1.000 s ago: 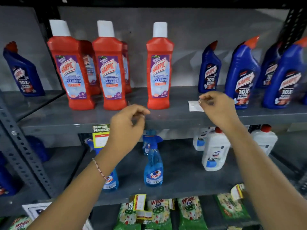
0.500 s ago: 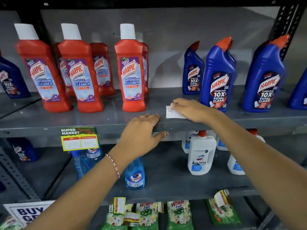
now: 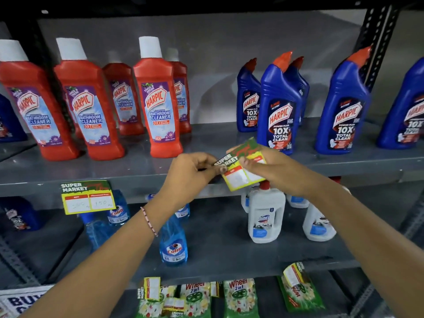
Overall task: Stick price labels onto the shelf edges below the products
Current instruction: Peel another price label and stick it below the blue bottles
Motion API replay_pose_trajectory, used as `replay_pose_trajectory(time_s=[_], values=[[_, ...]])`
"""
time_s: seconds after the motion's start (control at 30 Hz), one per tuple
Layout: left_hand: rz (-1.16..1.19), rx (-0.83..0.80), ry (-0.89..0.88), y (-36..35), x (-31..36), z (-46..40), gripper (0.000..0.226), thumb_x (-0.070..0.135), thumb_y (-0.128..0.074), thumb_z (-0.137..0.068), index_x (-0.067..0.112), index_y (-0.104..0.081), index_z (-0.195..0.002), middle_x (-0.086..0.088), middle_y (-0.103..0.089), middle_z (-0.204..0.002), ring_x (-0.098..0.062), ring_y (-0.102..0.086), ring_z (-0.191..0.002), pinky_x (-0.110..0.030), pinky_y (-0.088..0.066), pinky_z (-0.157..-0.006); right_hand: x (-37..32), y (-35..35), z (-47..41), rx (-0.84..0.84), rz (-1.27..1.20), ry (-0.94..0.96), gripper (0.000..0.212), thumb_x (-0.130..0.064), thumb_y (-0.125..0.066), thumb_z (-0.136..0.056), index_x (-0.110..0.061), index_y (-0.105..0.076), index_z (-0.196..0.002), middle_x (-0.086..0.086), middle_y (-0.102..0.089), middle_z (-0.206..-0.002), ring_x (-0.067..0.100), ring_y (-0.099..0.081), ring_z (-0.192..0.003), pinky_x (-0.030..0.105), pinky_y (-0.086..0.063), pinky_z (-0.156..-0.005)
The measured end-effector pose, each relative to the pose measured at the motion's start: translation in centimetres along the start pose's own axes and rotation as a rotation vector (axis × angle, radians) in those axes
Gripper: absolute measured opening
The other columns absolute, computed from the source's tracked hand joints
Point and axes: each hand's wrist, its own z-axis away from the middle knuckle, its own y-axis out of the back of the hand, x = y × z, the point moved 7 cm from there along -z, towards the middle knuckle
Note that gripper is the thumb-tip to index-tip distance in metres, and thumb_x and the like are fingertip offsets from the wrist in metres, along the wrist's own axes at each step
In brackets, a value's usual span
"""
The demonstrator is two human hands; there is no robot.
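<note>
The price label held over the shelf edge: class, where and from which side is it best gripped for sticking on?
Grip the price label by its side edges, one hand from each side, as the left hand and right hand do now. It is a thin, flat card tilted above the shelf edge, so pinching the margins probably leaves its face free for pressing down.

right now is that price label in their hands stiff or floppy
Probably thin, light and bendy: the green-and-yellow paper price label sits tilted between the left hand and right hand, pinched by fingertips alone. Its lower corner looks slightly curled, so it may flop or crease if held by one edge.
</note>
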Motion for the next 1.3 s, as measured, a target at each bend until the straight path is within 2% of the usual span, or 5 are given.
replay_pose_trajectory(time_s=[0.17, 0.4, 0.7, 0.93, 1.3], values=[[0.156, -0.057, 0.083, -3.9, 2.4, 0.3, 0.006, 0.009, -0.080, -0.078, 0.011, -0.074, -0.078, -0.011, -0.078, -0.076, -0.015, -0.070, -0.065, -0.036, -0.059, -0.071, 3.4, 2.6, 4.1, 0.228, -0.314, -0.024, 0.014, -0.009, -0.063, -0.091, -0.014, -0.065, -0.104, -0.014, -0.076, -0.069, -0.005, -0.067, -0.055, 0.007, -0.047, -0.046], [-0.004, -0.170, 0.114, -13.4, 4.7, -0.5, 0.004, 0.018, -0.079, -0.080, 0.015, -0.077, -0.081, -0.001, -0.074, -0.064, -0.014, -0.068, -0.053, -0.045, -0.063, -0.066, 12.3, 9.4, 9.4, 0.735, -0.276, -0.068, 0.023, -0.010, -0.077, -0.080, -0.006, -0.069, -0.101, -0.002, -0.079, -0.085, 0.012, -0.074, -0.076, 0.021, -0.058, -0.062], [-0.098, -0.041, 0.096, -19.6, 7.3, -1.6, 0.014, 0.025, -0.075, -0.084, 0.011, -0.073, -0.080, -0.005, -0.074, -0.063, -0.018, -0.071, -0.052, -0.038, -0.063, -0.065, 16.3, 13.2, 10.1, 0.915, -0.204, -0.072, 0.012, -0.022, -0.072, -0.087, -0.013, -0.071, -0.094, 0.003, -0.076, -0.084, 0.015, -0.072, -0.073, 0.018, -0.055, -0.052], [-0.122, 0.045, 0.114, -19.9, 7.1, -1.6, 0.018, 0.029, -0.072, -0.086, 0.013, -0.070, -0.076, -0.001, -0.074, -0.060, -0.009, -0.070, -0.050, -0.036, -0.062, -0.065, 16.9, 13.5, 9.4, 0.977, -0.238, -0.067, 0.016, -0.023, -0.077, -0.083, -0.012, -0.069, -0.092, 0.003, -0.075, -0.082, 0.019, -0.073, -0.079, 0.039, -0.061, -0.072], [-0.169, 0.120, 0.182, -19.3, 5.8, -0.3, 0.049, 0.039, -0.066, -0.089, -0.002, -0.059, -0.063, -0.011, -0.067, -0.053, -0.016, -0.064, -0.037, -0.037, -0.060, -0.047, 18.8, 14.5, 11.9, 1.163, -0.242, -0.108, 0.034, -0.035, -0.079, -0.080, -0.014, -0.053, -0.088, -0.009, -0.064, -0.067, -0.007, -0.062, -0.060, 0.006, -0.044, -0.055]])
